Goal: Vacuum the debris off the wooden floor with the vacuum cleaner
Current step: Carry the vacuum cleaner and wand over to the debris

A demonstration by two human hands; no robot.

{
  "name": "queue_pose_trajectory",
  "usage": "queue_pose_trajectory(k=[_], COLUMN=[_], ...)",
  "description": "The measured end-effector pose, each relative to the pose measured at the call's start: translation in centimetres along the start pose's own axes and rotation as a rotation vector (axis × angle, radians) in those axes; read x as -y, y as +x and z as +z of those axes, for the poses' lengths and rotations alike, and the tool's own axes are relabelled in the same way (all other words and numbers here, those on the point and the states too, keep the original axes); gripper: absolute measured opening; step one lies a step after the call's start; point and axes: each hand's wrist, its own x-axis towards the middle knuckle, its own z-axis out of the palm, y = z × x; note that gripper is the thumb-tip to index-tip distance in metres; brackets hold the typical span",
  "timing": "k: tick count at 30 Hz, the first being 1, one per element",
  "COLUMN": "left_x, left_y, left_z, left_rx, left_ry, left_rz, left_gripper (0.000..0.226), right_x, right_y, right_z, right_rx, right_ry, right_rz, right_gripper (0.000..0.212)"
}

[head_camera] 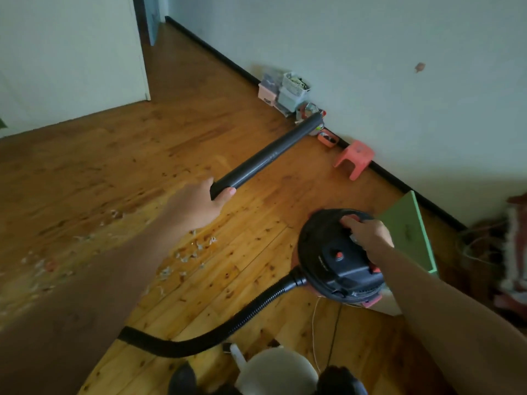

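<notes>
Head view, read from the left: we note pale scattered scraps of debris (182, 258) on the wooden plank floor (142, 143), the trail passing beneath the left forearm. The left hand (196, 208) has its fingers wrapped round the near end of the black rigid suction tube (265, 158), thumb showing at the side. The tube's far mouth is raised and points toward the wall, well apart from the scraps. A black ribbed hose (228, 329) crosses the boards to the round black-and-red vacuum canister (333, 260), which stands right of the debris. The right hand (368, 235) rests on the canister's top, fingers bent over a red part; we cannot tell whether it grips a handle or presses a switch. We judge the step in hand to be readying the machine. To do it well: steady the canister, confirm suction, lower the tube mouth close to the boards, and sweep slowly along the trail, keeping the hose clear of the scraps.
</notes>
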Motion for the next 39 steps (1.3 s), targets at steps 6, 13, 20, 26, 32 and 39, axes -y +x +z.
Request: queue_pose_trajectory(k=[6,13,20,26,32,39], left_x=[0.8,0.2,-0.4,-0.1,2.0,5.6], left_y=[4.0,9.3,17.7,21.8,23.0,22.2], left_z=[3.1,7.0,15.8,24.9,30.7,34.2], left_rx=[0.110,0.108,0.045,0.206,0.287,0.333], left_ry=[0.007,0.024,0.086,0.065,0.018,-0.068], left_rz=[-0.045,-0.250,-0.432,-0.516,-0.540,-0.476], left_gripper=[0.053,0.050,0.044,0.049,0.049,0.056], right_x=[4.1,5.0,0.2,-4.7,-7.9,-11.0], right_y=[3.8,14.4,28.5,33.4,35.4,35.0], right_z=[5.2,11.0,22.7,30.3,35.1,39.3], right_rx=[0.105,0.284,0.498,0.610,0.613,0.550], right_ry=[-0.058,-0.051,-0.123,-0.181,-0.174,-0.151], right_rz=[-0.076,-0.137,-0.165,-0.124,-0.062,0.006], right_gripper=[0.053,0.052,0.053,0.057,0.058,0.055])
